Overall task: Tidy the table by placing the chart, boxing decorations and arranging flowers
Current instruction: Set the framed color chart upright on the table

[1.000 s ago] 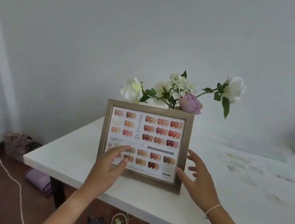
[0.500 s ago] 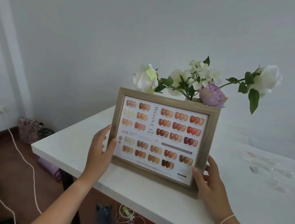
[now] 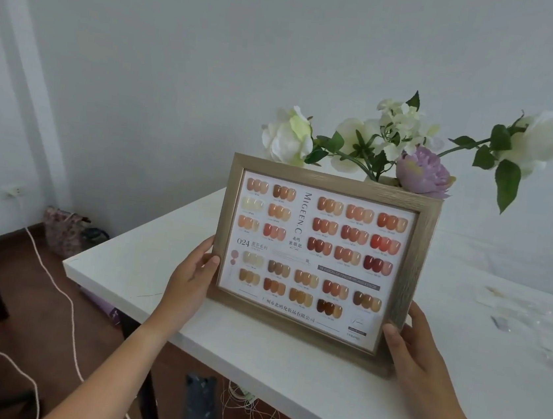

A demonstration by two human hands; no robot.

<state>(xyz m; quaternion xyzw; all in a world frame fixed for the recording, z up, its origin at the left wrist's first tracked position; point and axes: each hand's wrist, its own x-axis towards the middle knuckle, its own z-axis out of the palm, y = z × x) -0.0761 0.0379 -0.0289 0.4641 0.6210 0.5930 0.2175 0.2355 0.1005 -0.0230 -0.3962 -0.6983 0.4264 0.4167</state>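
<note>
Gripping the chart (image 3: 317,262) by both side edges now, left hand (image 3: 191,279) and right hand (image 3: 420,360) closed on its frame where a second ago they only reached. Chart stands on the counter (image 3: 145,263) before the flowers (image 3: 409,148); placing looks nearly done.

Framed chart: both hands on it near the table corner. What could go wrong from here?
1. The framed chart stands close to the table corner; a slip of the left hand or right hand could send it off the edge.
2. The flowers sit right behind the frame's top; pushing it back may knock them.
3. Clear scraps lie to the right, where a slid frame could catch.
</note>
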